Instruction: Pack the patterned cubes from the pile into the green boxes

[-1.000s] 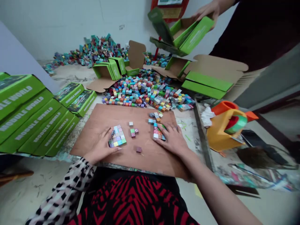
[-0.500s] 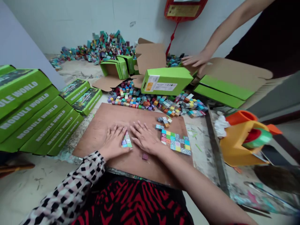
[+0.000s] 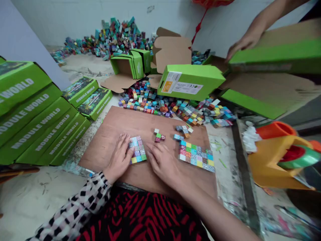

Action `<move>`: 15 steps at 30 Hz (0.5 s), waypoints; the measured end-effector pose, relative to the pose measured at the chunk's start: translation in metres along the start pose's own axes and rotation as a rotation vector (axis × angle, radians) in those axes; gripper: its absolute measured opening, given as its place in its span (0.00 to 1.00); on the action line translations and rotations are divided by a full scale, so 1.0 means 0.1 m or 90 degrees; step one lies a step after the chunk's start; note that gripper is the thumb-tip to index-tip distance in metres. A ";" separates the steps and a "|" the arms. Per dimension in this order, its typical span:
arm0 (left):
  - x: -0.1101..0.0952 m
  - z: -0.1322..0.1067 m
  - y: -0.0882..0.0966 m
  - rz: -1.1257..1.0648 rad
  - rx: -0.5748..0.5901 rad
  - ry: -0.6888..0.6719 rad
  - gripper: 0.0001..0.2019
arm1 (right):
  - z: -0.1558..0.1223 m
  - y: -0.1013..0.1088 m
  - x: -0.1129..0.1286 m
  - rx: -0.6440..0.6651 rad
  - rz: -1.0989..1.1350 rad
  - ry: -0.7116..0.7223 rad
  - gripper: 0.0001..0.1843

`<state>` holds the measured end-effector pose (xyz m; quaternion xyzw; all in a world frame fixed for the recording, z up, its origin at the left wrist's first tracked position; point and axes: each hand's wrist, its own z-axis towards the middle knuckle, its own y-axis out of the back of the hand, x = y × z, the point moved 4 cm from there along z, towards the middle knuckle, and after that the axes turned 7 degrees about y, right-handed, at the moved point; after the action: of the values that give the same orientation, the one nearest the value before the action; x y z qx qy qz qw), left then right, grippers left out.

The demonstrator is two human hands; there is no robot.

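Note:
A flat patch of small patterned cubes [image 3: 138,150] lies on the brown board [image 3: 100,147], between my two hands. My left hand [image 3: 119,156] rests along its left edge, fingers stretched forward and thumb touching the cubes. On the other side, my right hand [image 3: 164,164] lies low on the board with fingers extended, its fingertips close by the patch's right edge. Just beyond the right hand sit several loose cubes [image 3: 158,136], white, green and maroon. A larger patch of cubes [image 3: 196,154] lies flat at the right, with a few loose cubes [image 3: 184,130] behind it.
Heaped cubes [image 3: 147,98] border the board's far edge, behind them an upturned green box [image 3: 193,80]. Green boxes [image 3: 42,117] are stacked left. At upper right, another person's hand [image 3: 247,42] holds a green box [image 3: 276,55]. An orange tape dispenser [image 3: 265,164] stands right.
My hands have drawn apart, uncovering more of the cube patch between them. Loose cubes now show beyond my right hand. The other person's hand has moved right and now holds a green box.

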<state>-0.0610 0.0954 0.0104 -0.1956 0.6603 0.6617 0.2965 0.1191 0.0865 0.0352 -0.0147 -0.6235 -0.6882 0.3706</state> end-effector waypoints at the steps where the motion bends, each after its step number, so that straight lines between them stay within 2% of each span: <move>1: 0.03 -0.03 -0.03 -0.031 -0.022 0.021 0.26 | -0.01 -0.08 0.04 0.011 0.015 -0.022 0.21; 4: 0.07 -0.05 -0.15 -0.043 -0.046 0.028 0.25 | 0.07 -0.30 0.06 0.049 0.070 -0.056 0.24; 6: 0.08 -0.04 -0.20 -0.028 -0.041 0.010 0.25 | 0.11 -0.30 0.00 0.057 0.094 -0.052 0.26; 9: 0.11 -0.03 -0.14 -0.026 -0.020 0.019 0.26 | 0.00 -0.01 -0.14 0.036 0.082 -0.067 0.28; 11: 0.12 -0.03 -0.06 -0.007 -0.005 0.019 0.27 | -0.19 0.19 -0.20 0.076 0.088 -0.063 0.28; 13: 0.08 -0.01 0.00 0.048 0.012 -0.010 0.32 | -0.39 0.29 -0.20 0.133 0.096 -0.058 0.28; 15: 0.00 0.02 0.01 0.123 0.038 -0.054 0.40 | -0.52 0.27 -0.16 0.154 0.088 -0.051 0.20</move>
<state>-0.0612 0.0970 0.0112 -0.0942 0.6821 0.6750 0.2650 0.1683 0.0508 0.0388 -0.0406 -0.7138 -0.5796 0.3909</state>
